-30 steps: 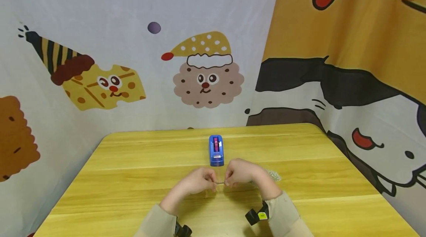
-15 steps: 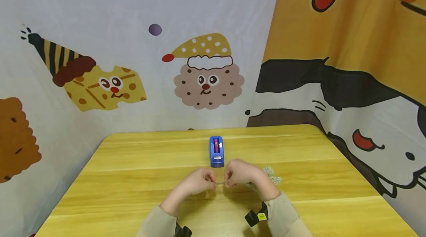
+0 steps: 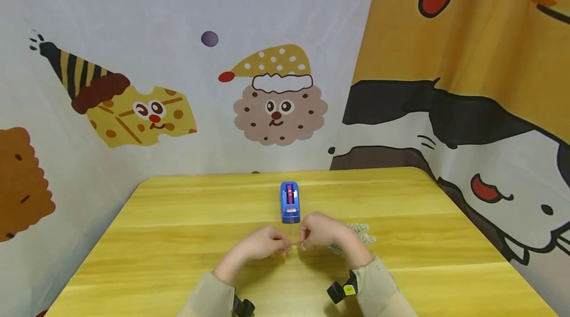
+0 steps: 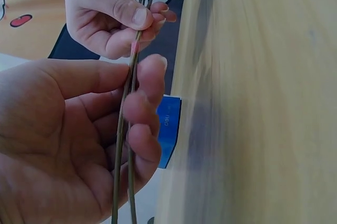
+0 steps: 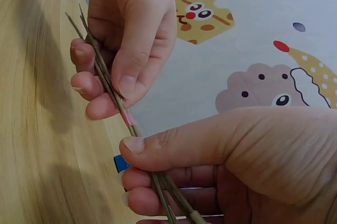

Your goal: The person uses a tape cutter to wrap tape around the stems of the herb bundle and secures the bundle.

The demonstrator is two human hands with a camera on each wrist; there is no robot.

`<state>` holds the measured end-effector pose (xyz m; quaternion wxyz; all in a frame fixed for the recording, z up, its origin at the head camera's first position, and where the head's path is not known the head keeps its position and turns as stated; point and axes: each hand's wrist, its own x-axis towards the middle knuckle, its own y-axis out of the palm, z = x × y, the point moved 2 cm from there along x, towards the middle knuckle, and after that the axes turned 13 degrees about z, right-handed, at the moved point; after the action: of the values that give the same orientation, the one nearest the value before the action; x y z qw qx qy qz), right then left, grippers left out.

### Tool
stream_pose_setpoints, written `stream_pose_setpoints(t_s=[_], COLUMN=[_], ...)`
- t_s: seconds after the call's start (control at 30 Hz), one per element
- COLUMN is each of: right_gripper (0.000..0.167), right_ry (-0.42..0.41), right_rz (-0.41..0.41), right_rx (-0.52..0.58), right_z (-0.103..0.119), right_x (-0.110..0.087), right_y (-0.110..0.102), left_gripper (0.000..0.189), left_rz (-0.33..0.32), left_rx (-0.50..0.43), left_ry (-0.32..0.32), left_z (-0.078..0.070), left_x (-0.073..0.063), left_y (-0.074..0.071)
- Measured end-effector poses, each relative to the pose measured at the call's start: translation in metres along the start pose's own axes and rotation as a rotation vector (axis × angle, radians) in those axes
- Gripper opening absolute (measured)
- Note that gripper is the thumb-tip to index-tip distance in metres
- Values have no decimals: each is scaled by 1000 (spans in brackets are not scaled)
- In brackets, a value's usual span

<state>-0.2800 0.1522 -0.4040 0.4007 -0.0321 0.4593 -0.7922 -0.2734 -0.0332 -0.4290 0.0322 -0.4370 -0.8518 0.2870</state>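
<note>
Pinching slender brown stems (image 4: 119, 153) either side of a narrow pink band (image 5: 128, 117), left hand (image 4: 68, 134) and right hand (image 5: 247, 153) are possibly risking slippage should their fingers (image 4: 151, 78) loosen.

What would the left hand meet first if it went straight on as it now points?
Probably the right hand, just ahead of the left hand along the stems both hold; depth between them is unclear.

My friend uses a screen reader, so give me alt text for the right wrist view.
The left hand and right hand hold thin stems, with a pink band on them between the hands. A blue tape dispenser, mostly hidden, shows past the right fingertips. A wooden table fills the left side; cartoon-printed cloth hangs at upper right.
</note>
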Motion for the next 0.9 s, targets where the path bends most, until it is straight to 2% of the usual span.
stream_pose_setpoints(t_s=[0.13,0.33,0.47,0.63,0.9], right_gripper=[16,11,13,13,11], right_ry=[5,-7,-19,-34,-35], right_rz=[-7,8,19,27,-21], right_rx=[10,71,87,62,18], right_z=[-3,-6,-7,-8,-5], right_x=[0,-1,-1,1,2], right_y=[1,-1,-2,0,-1], left_gripper=[21,19,17,14,12], left_rz=[23,13,-4,-19,-50], left_rx=[-58,-108,-131,-113,-98], left_ry=[1,41,39,29,28], left_z=[4,7,7,8,11], left_x=[2,4,3,2,4], left_y=[1,-1,-1,-1,-2])
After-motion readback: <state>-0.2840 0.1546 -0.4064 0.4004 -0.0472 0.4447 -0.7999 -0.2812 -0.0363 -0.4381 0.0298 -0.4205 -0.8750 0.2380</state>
